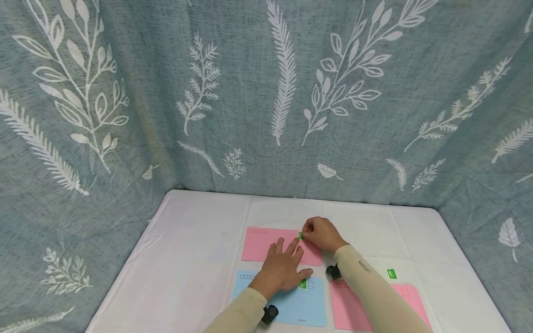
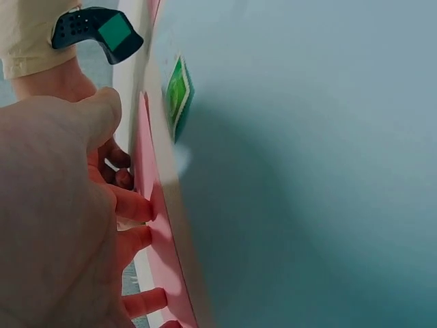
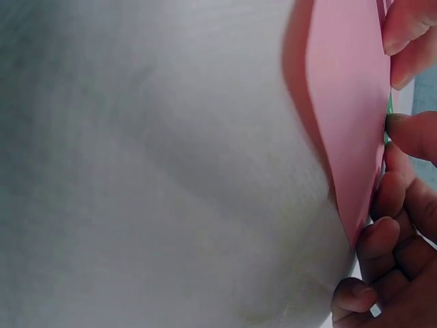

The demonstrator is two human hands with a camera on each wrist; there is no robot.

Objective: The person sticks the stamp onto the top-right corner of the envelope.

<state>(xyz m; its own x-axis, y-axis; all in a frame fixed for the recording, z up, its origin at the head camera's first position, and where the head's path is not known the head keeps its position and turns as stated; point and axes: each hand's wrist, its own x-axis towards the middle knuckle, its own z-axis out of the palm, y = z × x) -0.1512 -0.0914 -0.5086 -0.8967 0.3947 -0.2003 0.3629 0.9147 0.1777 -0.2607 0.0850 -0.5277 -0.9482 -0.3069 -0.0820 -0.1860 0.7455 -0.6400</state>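
Note:
A pink envelope [image 1: 258, 245] lies at the back of the white table. My left hand [image 1: 283, 269] has its fingers spread and straight, their tips resting on that envelope. At the envelope's upper right corner, my right hand [image 1: 324, 234] pinches a small green stamp [image 1: 300, 235] between thumb and curled fingers. The right wrist view shows the thumb against the stamp, which is mostly hidden. Under my left palm and wrist is a blue envelope [image 1: 297, 307] with another green stamp [image 1: 302, 284] near its upper right corner, also visible in the left wrist view.
A second pink envelope [image 1: 347, 307] lies at the front right, partly covered by my right forearm. Just above it, a loose green stamp [image 1: 391, 274] rests on the white tablecloth [image 1: 200, 240]. A patterned curtain [image 1: 250, 101] hangs behind and beside the table.

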